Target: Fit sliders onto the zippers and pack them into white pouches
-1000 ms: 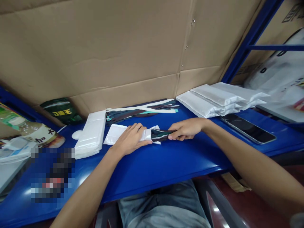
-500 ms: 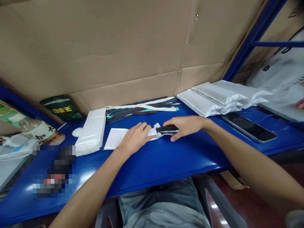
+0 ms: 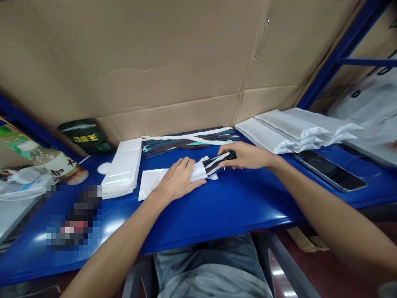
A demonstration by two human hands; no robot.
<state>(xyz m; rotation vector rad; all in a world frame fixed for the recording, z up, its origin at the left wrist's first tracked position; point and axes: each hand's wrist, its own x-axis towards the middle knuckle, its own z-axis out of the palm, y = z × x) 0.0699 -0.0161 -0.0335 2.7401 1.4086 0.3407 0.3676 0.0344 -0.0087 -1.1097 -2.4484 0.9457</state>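
Observation:
A white plastic bag (image 3: 148, 182) lies flat on the blue table, its opening to the right. My left hand (image 3: 178, 179), with a ring on one finger, is closed over the bag near that opening. A folded bundle of dark, white and brown fabric strips (image 3: 218, 161) sticks out of the opening. My right hand (image 3: 245, 155) is wrapped round the bundle's outer end; the fingers are partly hidden behind it. More flat strips (image 3: 186, 142) lie at the back of the table, just beyond both hands.
A stack of empty white bags (image 3: 122, 167) is at the left, near a bottle (image 3: 62, 165) and a dark green pouch (image 3: 85, 135). Filled white packets (image 3: 288, 130) are piled at the back right, beside a phone (image 3: 330, 169). A blurred-out object (image 3: 77, 217) lies front left. A cardboard wall (image 3: 155, 62) stands behind.
The bundle's outer end has tilted up and away, and my right hand has shifted with it, now gripping nearer its end. My left hand stays on the bag. The view has shifted slightly.

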